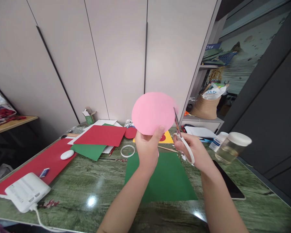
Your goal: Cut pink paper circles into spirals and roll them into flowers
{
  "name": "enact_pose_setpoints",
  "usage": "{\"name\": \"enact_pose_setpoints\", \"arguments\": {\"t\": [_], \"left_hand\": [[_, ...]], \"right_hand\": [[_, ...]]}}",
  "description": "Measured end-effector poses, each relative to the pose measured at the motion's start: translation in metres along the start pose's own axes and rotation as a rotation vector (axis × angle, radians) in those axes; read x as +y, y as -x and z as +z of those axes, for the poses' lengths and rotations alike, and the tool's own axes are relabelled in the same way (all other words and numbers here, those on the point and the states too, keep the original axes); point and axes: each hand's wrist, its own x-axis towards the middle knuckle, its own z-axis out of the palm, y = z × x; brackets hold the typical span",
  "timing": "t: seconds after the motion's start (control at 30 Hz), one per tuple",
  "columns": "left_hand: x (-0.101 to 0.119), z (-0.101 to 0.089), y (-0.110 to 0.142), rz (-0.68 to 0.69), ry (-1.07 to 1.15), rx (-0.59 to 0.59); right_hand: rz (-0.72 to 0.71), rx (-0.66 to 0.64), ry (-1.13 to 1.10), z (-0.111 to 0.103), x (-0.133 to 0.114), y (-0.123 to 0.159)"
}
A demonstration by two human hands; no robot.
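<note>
A round pink sheet of paper point(152, 111) is held up above the table, with my left hand point(147, 149) pinching its lower edge, thumb in front. My right hand point(190, 147) grips a pair of scissors point(184, 142) with white handles. Their blades point up and meet the right edge of the pink paper; whether they are apart is hard to see. Below both hands lies a green sheet of paper point(165, 181). Behind the left hand, a yellow sheet point(169, 138) with a red round piece on it is partly hidden.
Red paper point(102, 134) lies over green and white sheets to the left, near a white ring point(127, 151). A white power bank point(27, 192) with a cable stands front left. On the right are a lidded jar point(232, 147), a white bottle point(218, 141) and a dark tablet point(229, 181).
</note>
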Motion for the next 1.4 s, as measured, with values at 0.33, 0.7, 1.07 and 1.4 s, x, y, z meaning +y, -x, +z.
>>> {"name": "enact_pose_setpoints", "arguments": {"t": [0.33,0.7,1.07,1.4], "left_hand": [[-0.0033,-0.0044,-0.0058,0.034,-0.108,-0.093],[0.0008,-0.0073,-0.0088,0.083,-0.201,-0.124],[-0.0001,-0.0085,-0.0086,0.089,-0.153,-0.092],[0.0011,-0.0066,-0.0087,0.044,-0.099,-0.039]], "right_hand": [[-0.008,-0.005,0.059,-0.0025,-0.0006,0.0002],[-0.009,0.013,0.051,-0.0025,0.001,-0.0009],[0.002,0.002,0.027,-0.0008,0.0002,-0.0008],[0.058,-0.008,-0.009,0.0018,-0.0023,-0.0023]]}}
